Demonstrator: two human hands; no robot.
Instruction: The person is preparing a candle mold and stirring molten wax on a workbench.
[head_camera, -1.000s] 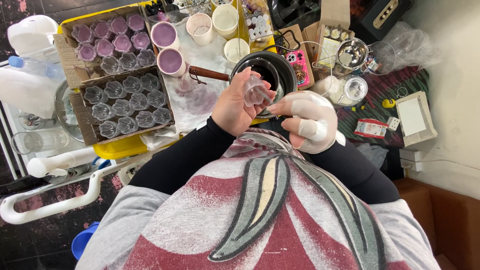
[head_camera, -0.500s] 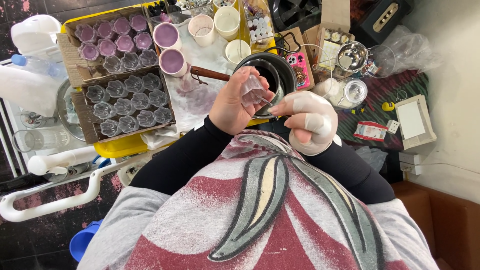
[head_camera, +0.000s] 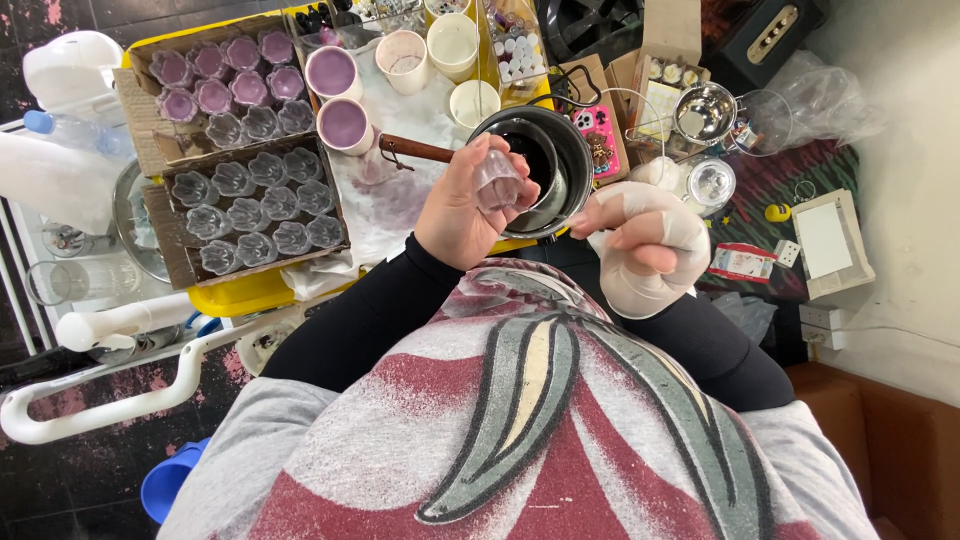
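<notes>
My bare left hand (head_camera: 458, 205) holds a small clear flower-shaped cup (head_camera: 497, 180) up near the rim of a dark metal pot (head_camera: 545, 150) with a wooden handle (head_camera: 415, 148). A little to the right, my right hand (head_camera: 645, 245), in a white glove, is curled with the fingers pinched together; I cannot tell whether anything small sits between them. It is apart from the cup. Black sleeves cover both forearms.
On the left, cardboard trays (head_camera: 245, 205) hold several clear flower cups, some filled with purple (head_camera: 215, 75). Two purple-filled mugs (head_camera: 340, 95), white cups (head_camera: 450, 40), a stained white cloth (head_camera: 390, 200), a steel bowl (head_camera: 703, 108) and jars crowd the yellow table (head_camera: 235, 295).
My gloved right hand has pulled back to the right, away from the cup, and curled tighter. My left hand has raised the cup slightly toward the pot.
</notes>
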